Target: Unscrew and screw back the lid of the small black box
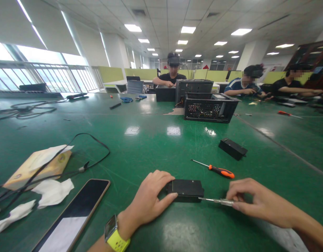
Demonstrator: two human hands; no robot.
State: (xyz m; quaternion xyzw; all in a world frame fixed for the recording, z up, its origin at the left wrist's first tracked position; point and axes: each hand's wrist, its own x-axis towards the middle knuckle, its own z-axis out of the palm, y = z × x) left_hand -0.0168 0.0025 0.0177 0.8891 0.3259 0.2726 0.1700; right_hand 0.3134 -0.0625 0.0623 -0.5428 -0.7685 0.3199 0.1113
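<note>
A small black rectangular box [189,188] lies on the green table in front of me. My left hand [156,192] grips its left end, thumb on the near side and fingers over the far side. From the right, my right hand [252,199] pinches a slim metal screwdriver [224,202]. The tip of its shaft meets the box's near right corner; whether it sits in a screw is too small to tell. Just beyond lies an orange-and-black screwdriver [221,171]. Farther right rests a second black box [232,148] of similar shape.
A phone [77,213], tissues [53,192], a yellow packet [38,168] and black cables [98,162] lie at left. Black computer cases [208,108] stand at the table's far side, with a person [173,77] behind them. Two more people sit at far right, near another screwdriver [289,114].
</note>
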